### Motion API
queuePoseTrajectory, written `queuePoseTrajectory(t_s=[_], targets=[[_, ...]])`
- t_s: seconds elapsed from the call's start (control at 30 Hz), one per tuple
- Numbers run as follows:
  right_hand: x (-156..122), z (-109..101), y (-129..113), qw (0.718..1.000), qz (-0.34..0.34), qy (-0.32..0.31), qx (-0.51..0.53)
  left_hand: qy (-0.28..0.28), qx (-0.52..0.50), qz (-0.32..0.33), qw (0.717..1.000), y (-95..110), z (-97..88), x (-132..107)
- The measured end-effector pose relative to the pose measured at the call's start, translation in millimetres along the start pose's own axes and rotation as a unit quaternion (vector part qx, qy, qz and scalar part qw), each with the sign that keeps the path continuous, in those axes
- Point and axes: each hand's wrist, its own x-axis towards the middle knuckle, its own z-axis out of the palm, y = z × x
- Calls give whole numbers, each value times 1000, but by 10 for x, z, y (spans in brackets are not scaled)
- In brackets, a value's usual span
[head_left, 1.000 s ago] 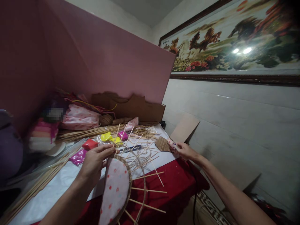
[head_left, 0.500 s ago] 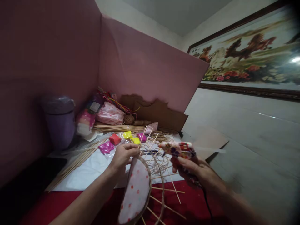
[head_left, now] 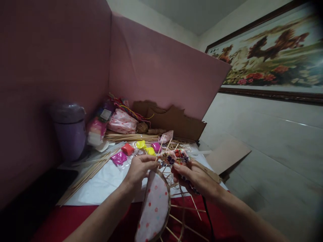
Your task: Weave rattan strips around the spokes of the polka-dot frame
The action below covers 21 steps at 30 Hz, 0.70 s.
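Note:
Between the thumb and fingers of my left hand is a thin wooden stick, at the top of a half-round piece covered in dotted fabric. Several sticks fan out from its curved, twine-edged side, crossed by a twine-wrapped arc. My right hand is closed around a flower-patterned glue gun. Its nozzle points left and sits close to my left fingertips; whether it touches the stick I cannot tell. A black cord hangs below the glue gun.
Clay packets in red, yellow and magenta lie behind my left hand. Bundled sticks lie on the left, near a purple bin. At the back are a twine ball and torn cardboard. White sheeting covers part of the red table.
My right hand has brought the glue gun left, up to my left fingertips. My left hand keeps its hold on the stick. The view has shifted slightly.

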Motion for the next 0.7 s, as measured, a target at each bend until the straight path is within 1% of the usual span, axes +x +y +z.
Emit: queuePoseTrajectory(t_s=[0.23, 0.47, 0.7], targets=[[62, 12, 34, 1000, 6, -2, 3, -1, -5, 4, 1000, 8, 5, -12], [64, 7, 53, 1000, -3, 14, -9, 4, 1, 4, 1000, 17, 3, -15], [65, -8, 71, 1000, -3, 13, -13, 17, 2, 1, 1000, 18, 7, -5]])
